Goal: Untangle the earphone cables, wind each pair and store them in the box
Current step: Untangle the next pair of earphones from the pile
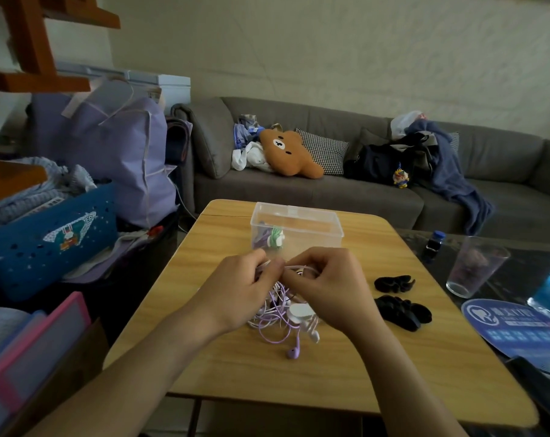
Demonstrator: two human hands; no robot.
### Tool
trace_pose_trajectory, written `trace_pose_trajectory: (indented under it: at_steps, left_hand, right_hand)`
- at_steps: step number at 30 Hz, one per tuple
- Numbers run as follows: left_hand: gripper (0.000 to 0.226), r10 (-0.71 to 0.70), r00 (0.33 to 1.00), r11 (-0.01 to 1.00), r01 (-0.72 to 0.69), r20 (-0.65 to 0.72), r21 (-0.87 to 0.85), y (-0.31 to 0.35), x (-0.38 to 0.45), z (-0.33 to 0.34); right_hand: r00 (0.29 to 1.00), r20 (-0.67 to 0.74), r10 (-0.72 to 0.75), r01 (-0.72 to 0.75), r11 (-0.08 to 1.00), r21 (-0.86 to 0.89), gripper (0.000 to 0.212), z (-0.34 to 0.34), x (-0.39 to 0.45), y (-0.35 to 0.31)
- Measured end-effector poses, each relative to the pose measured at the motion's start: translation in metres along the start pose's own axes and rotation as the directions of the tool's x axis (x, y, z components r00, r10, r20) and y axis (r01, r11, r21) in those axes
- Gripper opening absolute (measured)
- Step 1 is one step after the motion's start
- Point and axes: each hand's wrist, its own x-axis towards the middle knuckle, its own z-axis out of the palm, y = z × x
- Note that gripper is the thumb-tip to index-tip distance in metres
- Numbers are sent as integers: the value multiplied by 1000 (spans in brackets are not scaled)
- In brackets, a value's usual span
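The blue basket (pixel 47 244) bears a sticker reading "EP".

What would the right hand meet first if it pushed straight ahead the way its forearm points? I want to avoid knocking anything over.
Probably the left hand, fingertip to fingertip with the right hand over the tangled earphone cables. Past it, the clear plastic box, though depth is unclear.

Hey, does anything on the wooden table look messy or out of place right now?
Only the knot of purple and white earphone cables between the left hand and right hand, both pinching strands. A purple earbud trails loose toward the near edge. The clear plastic box sits upright, nothing spilled.
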Motion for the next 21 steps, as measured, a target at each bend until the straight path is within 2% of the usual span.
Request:
trace_pose_trajectory:
  at_steps: [3, 7, 8, 10, 13, 16, 18, 19, 21]
  left_hand:
    - [43, 30, 999, 998, -31, 19, 53, 0, -1, 0]
    - [62, 53, 998, 999, -54, 33, 2, -5, 2, -4]
    - [64, 35, 999, 998, -34, 30, -49, -4, 2, -5]
    - [58, -50, 997, 960, 64, 59, -274, -5, 2, -5]
    - [58, -190, 969, 813, 244, 155, -528, -4, 2, -3]
    - [56, -289, 930, 564, 357, 228, -744, -1, 4, -5]
    - [51, -298, 922, 410, 357, 246, -839, 0, 6, -6]
    - [50, -288, 926, 369, 342, 244, -864, 0, 7, -7]
    - [46, -266, 939, 348, 304, 217, -887, -1, 8, -8]
  right_hand:
    - [1000, -23, -5, 7, 998, 70, 14, -5, -1, 2]
    - [994, -96, 49, -30, 981, 191, 13, -5, 1, 5]
    - [991, -108, 82, -54, 969, 241, 12, -5, 2, 6]
    - [985, -89, 151, -116, 941, 318, 11, -3, 3, 8]
    - [968, -23, 248, -219, 890, 401, 8, 5, 1, 7]
    - [946, 28, 324, -308, 866, 393, 4, 11, 1, 5]
    - [941, 85, 327, -337, 888, 312, 8, 13, 1, 6]
    - [941, 120, 315, -337, 901, 272, 11, 14, 1, 6]
    - [943, 169, 287, -320, 922, 217, 14, 18, 0, 4]
